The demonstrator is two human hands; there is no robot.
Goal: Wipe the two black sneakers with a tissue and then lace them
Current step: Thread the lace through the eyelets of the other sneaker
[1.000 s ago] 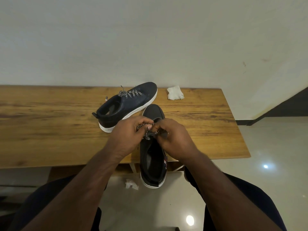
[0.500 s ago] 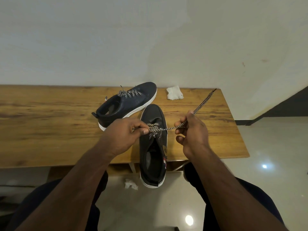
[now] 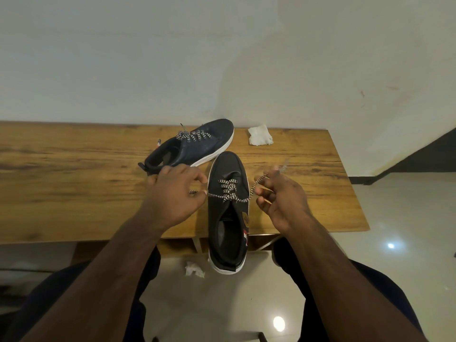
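A brown wood worktop [image 3: 74, 193] stands by a white wall, with two black shoes on it.

The near shoe [image 3: 228, 218] hangs half off the front edge; the far shoe [image 3: 195, 146] lies just behind it. The left hand [image 3: 176, 193] pinches one end of the near shoe's lace [image 3: 228, 191], and the right hand [image 3: 281, 198] pinches the other end. A tissue [image 3: 260, 138] lies near the wall.

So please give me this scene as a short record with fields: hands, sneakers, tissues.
left hand: pinches left end of the black-and-white lace
right hand: holds the right end, raised
near black sneaker: heel overhangs the wooden table edge
far black sneaker: on table, lace in its eyelets
white tissue: on table
crumpled tissue: on floor
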